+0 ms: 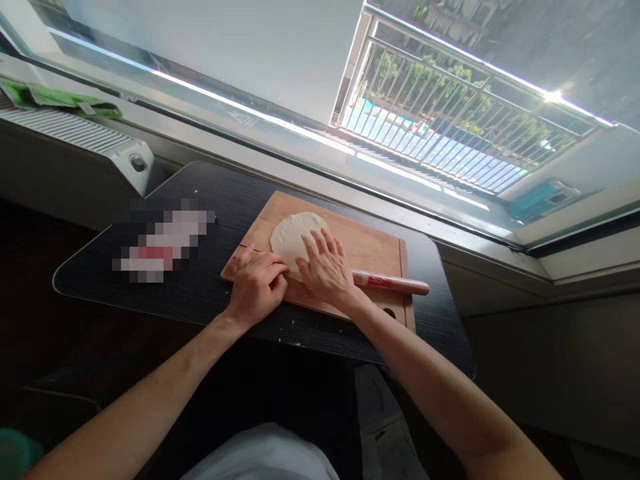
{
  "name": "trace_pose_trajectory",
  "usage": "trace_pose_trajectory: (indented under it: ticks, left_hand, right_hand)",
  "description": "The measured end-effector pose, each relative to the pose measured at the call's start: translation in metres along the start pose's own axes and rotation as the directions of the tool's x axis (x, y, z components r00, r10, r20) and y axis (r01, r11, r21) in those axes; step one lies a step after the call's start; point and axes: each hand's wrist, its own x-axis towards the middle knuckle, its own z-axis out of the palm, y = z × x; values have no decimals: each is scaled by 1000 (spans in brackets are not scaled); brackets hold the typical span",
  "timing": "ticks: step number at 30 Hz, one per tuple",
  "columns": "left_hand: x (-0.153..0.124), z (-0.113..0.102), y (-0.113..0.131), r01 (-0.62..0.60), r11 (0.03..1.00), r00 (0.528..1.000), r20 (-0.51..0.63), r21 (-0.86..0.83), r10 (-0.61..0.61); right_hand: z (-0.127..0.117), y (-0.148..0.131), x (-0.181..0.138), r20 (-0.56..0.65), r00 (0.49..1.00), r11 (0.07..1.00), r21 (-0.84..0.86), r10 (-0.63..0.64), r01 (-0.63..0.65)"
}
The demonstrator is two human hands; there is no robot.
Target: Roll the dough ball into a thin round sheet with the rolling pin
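Note:
A flat round of pale dough [293,233] lies on the wooden cutting board [270,210]. My left hand [255,283] is curled at the dough's near left edge, the fingertips pinching that edge as far as I can see. Spread and flat, the fingers of my right hand [327,267] rest over the dough's right side and hide part of it. Just right of that hand, a wooden rolling pin [400,283] with a red and white label lies on the board, its left end hidden behind the hand.
The board sits on a dark table [200,183], with white crumbs along its near edge. A blurred-out item [167,243] lies at the left. Beyond the table are a window sill and a radiator [75,137] carrying a green cloth [60,100].

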Motion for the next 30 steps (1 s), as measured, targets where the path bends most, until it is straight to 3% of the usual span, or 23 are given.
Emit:
trace_pose_trajectory:
  ticks: [6, 12, 17, 23, 30]
  left_hand:
    - [0, -1, 0, 12, 1000, 1000, 0, -10, -12]
    - [0, -1, 0, 16, 1000, 1000, 6, -3, -16]
    - [0, -1, 0, 8, 1000, 1000, 8, -8, -8]
    - [0, -3, 1, 35, 999, 999, 30, -5, -35]
    - [1, -4, 2, 28, 999, 999, 18, 20, -28]
  right_hand:
    - [-1, 6, 16, -15, 999, 999, 26, 34, -33]
    - [1, -2, -3, -33, 998, 998, 8, -59, 59]
    - [-1, 7, 19, -10, 999, 998, 51, 32, -31]
    - [1, -1, 4, -35, 999, 1000, 6, -8, 8]
    - [0, 3, 16, -14, 998, 997, 38, 67, -67]
